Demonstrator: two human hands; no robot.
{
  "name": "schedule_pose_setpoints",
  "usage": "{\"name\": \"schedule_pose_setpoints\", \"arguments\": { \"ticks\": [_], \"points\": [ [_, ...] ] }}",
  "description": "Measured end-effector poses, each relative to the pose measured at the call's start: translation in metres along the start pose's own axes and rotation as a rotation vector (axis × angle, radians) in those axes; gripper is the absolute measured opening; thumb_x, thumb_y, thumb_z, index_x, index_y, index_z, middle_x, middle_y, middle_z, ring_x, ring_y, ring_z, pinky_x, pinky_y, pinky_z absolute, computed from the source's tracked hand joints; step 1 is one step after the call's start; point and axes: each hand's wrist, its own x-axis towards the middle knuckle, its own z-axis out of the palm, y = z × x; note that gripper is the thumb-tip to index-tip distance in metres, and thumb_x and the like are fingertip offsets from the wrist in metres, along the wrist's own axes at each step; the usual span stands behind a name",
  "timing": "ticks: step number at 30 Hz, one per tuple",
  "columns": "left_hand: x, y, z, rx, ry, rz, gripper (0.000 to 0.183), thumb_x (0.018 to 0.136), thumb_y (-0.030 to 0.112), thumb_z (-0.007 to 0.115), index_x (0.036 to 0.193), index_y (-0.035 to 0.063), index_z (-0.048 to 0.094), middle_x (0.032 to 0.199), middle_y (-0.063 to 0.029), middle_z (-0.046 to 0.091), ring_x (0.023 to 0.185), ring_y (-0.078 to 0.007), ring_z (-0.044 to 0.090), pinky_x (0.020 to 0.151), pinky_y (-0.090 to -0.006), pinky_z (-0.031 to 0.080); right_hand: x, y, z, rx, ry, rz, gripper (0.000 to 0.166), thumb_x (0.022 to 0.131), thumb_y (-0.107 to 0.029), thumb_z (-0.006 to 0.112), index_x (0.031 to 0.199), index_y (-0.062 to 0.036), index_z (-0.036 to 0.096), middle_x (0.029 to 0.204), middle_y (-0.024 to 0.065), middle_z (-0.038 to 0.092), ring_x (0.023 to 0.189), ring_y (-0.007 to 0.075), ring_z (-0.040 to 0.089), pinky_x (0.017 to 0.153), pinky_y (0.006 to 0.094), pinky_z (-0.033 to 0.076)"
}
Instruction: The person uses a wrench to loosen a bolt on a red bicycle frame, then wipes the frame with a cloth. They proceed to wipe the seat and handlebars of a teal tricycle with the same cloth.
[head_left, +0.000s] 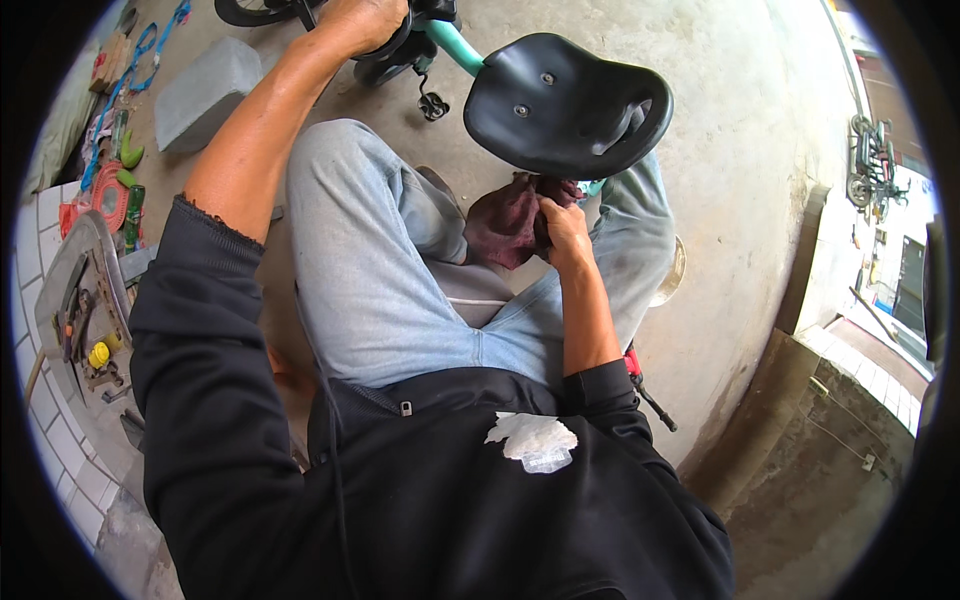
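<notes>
A child's cycle with a teal frame tube (454, 46) and a black molded seat (555, 124) stands before me. At the top edge my left hand (365, 24) grips a black curved part at its front; some fingers are cut off by the picture's edge. A black pedal (433, 106) hangs between that hand and the seat. My right hand (564, 225) is closed on a crumpled maroon cloth (506, 225), just below the seat and between my knees. The cloth touches or lies close to a teal part under the seat, mostly hidden.
A grey block (206, 94) stands at the upper left. Below it lie a green bottle (134, 217), a red plastic basket (109, 196) and a blue strap (141, 56). A metal tray (112, 262) with several tools is at the far left. A round container (675, 271) sits beside my right knee.
</notes>
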Motion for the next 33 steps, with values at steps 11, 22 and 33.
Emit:
{"name": "schedule_pose_setpoints", "arguments": {
  "ticks": [11, 22, 33],
  "points": [
    [0.009, -0.027, 0.014, 0.055, 0.015, 0.058, 0.036, 0.094, 0.036, 0.056, 0.103, 0.0008, 0.052, 0.098, -0.0286, 0.064, 0.096, -0.0480, 0.061, 0.080, -0.0550, 0.047, -0.045, -0.107, -0.032, 0.387, 0.293, -0.713, 0.039, 0.092, -0.012, 0.066, 0.128, 0.0019, 0.056, 0.119, 0.0100, 0.064, 0.105, 0.0198, 0.065, 0.091, 0.0343, 0.053],
    [0.007, -0.018, 0.003, -0.008, -0.042, 0.026, 0.038, 0.091, 0.036, 0.061, 0.098, -0.0020, 0.058, 0.089, -0.0274, 0.065, 0.087, -0.0452, 0.063, 0.077, -0.0499, 0.048, -0.027, 0.001, 0.014, -0.135, 0.154, -0.216, 0.037, 0.080, -0.016, 0.064, 0.113, 0.0004, 0.065, 0.099, 0.0190, 0.071, 0.093, 0.0293, 0.068, 0.084, 0.0381, 0.052],
    [-0.003, -0.020, -0.014, -0.108, -0.075, -0.148, 0.027, 0.093, 0.025, 0.064, 0.094, -0.0001, 0.054, 0.063, -0.0025, 0.046, 0.049, -0.0123, 0.044, 0.045, -0.0315, 0.037, -0.040, 0.017, 0.048, -0.304, -0.154, -0.212, 0.044, 0.077, -0.027, 0.067, 0.111, 0.0007, 0.062, 0.102, 0.0277, 0.067, 0.100, 0.0427, 0.064, 0.087, 0.0470, 0.049]
  ]
}}
